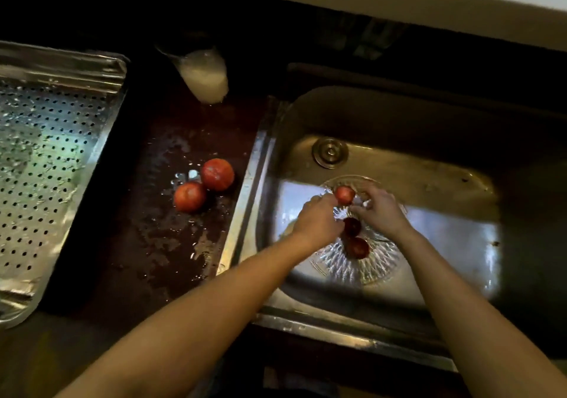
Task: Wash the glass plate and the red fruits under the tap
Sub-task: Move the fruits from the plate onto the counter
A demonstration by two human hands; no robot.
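Observation:
A cut-glass plate (380,262) lies flat in the steel sink (454,244). Two dark red fruits (352,226) (357,248) rest on it. Above the plate's far side both hands meet on a third red fruit (345,194): my left hand (316,221) pinches it from the left, and my right hand (380,209) touches it from the right. Two more red fruits (217,174) (189,196) sit side by side on the wet dark counter left of the sink. The tap itself is not in view.
A perforated steel tray (52,158) lies at the far left. A clear cup with white contents (205,75) stands at the back of the counter (159,238). The sink drain (330,152) is behind the plate. Water puddles spread over the counter.

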